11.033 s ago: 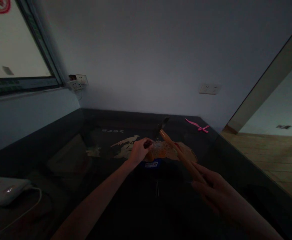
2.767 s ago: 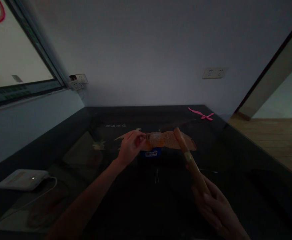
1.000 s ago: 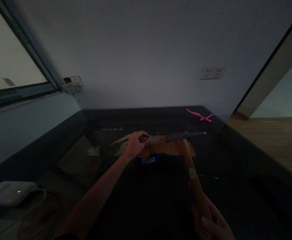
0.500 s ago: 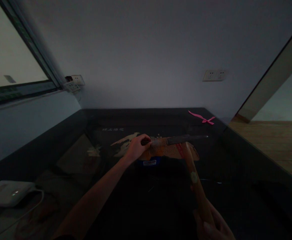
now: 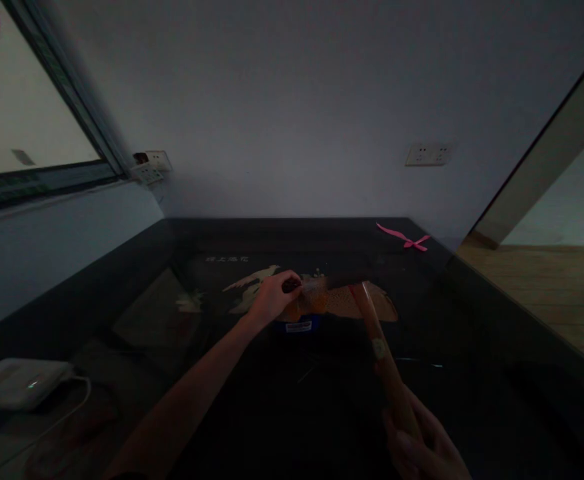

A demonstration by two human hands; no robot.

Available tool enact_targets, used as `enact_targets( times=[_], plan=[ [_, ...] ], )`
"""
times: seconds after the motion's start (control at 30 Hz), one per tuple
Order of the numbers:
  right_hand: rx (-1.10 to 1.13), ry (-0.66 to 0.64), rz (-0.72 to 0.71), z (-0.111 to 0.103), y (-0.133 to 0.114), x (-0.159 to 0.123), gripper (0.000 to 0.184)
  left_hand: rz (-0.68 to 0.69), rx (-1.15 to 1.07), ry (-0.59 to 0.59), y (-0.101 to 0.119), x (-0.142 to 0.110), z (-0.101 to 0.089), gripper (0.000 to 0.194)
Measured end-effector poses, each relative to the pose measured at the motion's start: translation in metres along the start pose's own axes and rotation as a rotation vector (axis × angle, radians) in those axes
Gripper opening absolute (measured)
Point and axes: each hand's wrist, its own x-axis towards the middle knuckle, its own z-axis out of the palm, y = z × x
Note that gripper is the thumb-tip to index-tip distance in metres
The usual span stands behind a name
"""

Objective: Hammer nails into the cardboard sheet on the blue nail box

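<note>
My right hand (image 5: 425,437) grips the lower wooden handle of a hammer (image 5: 381,350). Its dark head is smeared by motion above a flat, speckled orange-brown piece (image 5: 342,302), whose kind I cannot make out. The piece lies across the middle of the dark table, with a blue object (image 5: 299,327) bearing a white label under its near edge. At the piece's left end my left hand (image 5: 275,297) is closed, thumb and fingers curled together. Whatever is between those fingers is too dark and small to name.
The glossy black table (image 5: 252,413) carries a printed pale pattern. A pink ribbon (image 5: 406,239) lies at the back right, and a white device (image 5: 19,383) with a cable at the left. A thin shiny strip (image 5: 417,362) lies right of the hammer. A wall stands behind.
The hammer head, resting clearly visible to the right over the piece half a second ago, is now blurred. The handle has swung slightly left. My left hand stays at the piece's left end.
</note>
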Motion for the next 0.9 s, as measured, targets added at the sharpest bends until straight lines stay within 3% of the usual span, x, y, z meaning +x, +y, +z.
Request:
enact_targets(
  times=[0.1,0.3,0.43,0.53,0.63,0.9],
  plan=[
    [-0.165,0.015,-0.018,0.003,-0.027,0.003,0.075,-0.004,0.02,0.001,0.001,-0.001,0.0,0.006],
    [-0.67,-0.131,-0.091,0.013,-0.096,0.01,0.07,-0.034,0.017,0.015,-0.008,0.0,0.005,0.01],
    [-0.846,-0.205,-0.13,0.03,-0.122,0.016,0.065,-0.055,0.028,0.012,-0.008,0.0,0.005,0.01],
    [-0.938,-0.245,-0.169,0.04,-0.133,0.018,0.062,-0.042,0.032,0.0,-0.006,0.0,0.003,0.01],
    [-0.947,-0.171,-0.262,0.042,-0.137,0.015,0.06,-0.052,0.022,-0.002,-0.006,-0.001,0.003,0.01],
    [-1.006,-0.176,-0.296,0.041,-0.128,0.014,0.056,-0.101,0.065,0.001,-0.006,-0.003,0.004,0.016]
  ],
)
